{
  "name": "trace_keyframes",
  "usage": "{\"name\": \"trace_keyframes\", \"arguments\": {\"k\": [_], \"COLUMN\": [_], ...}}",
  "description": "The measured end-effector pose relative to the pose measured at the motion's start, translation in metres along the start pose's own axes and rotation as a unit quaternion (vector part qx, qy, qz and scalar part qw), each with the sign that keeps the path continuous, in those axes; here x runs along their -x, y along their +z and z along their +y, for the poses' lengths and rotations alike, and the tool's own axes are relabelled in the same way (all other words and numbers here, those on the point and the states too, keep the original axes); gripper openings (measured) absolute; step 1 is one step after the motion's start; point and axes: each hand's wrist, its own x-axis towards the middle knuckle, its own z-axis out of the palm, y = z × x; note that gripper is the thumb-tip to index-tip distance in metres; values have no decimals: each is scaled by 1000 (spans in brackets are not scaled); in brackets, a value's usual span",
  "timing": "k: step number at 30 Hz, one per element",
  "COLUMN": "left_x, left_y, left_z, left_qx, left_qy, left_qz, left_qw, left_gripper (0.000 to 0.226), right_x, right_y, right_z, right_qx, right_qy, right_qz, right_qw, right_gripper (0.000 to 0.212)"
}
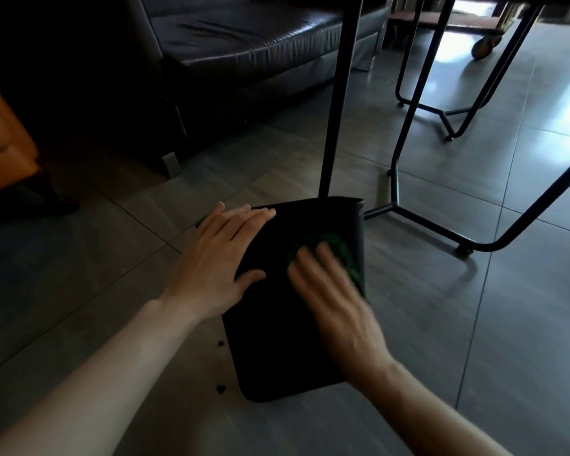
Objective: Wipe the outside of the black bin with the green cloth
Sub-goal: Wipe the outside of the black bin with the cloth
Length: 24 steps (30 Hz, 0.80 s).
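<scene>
The black bin (pixel 277 350) lies on its side on the grey tiled floor, its open end pointing away from me. My left hand (pixel 218 261) rests flat on the bin's upper left side, fingers spread, holding nothing. My right hand (pixel 336 301) presses the green cloth (pixel 339 248) against the bin's upward-facing side near the far right edge. This hand is blurred by motion. Most of the cloth is hidden under its fingers.
A black table leg (pixel 338 103) stands just beyond the bin. Thin black metal frame legs (pixel 395 179) stand to the right. A dark leather sofa (pixel 231 47) is behind, an orange object (pixel 0 143) at the left. Small dark crumbs (pixel 221 388) lie by the bin.
</scene>
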Motion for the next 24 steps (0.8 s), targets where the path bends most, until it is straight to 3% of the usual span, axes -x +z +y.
{"name": "trace_keyframes", "arguments": {"k": [3,5,7,9,12,14,17,19,21,24], "left_x": [3,6,8,6,5,6,8,10,12,10], "left_y": [1,1,1,1,-2,-3,-3,-1,1,0], "left_z": [1,3,4,4,5,6,8,10,9,9], "left_qx": [-5,0,0,-4,2,5,0,1,2,6], "left_qy": [8,12,12,9,6,5,2,7,9,6], "left_qz": [5,9,8,8,5,1,-1,2,5,3], "left_qw": [1000,1000,1000,1000,1000,1000,1000,1000,1000,1000], "left_gripper": [94,93,94,95,94,95,98,99,99,99], "right_x": [55,70,57,29,-14,-13,43,76,77,44], "right_y": [21,18,8,-6,-26,-22,-1,-1,-8,-24], "right_z": [-25,-21,-10,5,18,11,-8,-6,5,16], "right_qx": [47,67,53,8,-33,-17,27,46,28,-40], "right_qy": [-194,-246,-208,-85,96,58,-140,-205,-165,16], "right_qz": [-83,-116,-104,-49,18,15,-73,-123,-118,-28], "right_qw": [976,960,971,995,995,998,987,970,979,999], "right_gripper": [52,52,53,60,72,69,53,53,56,58]}}
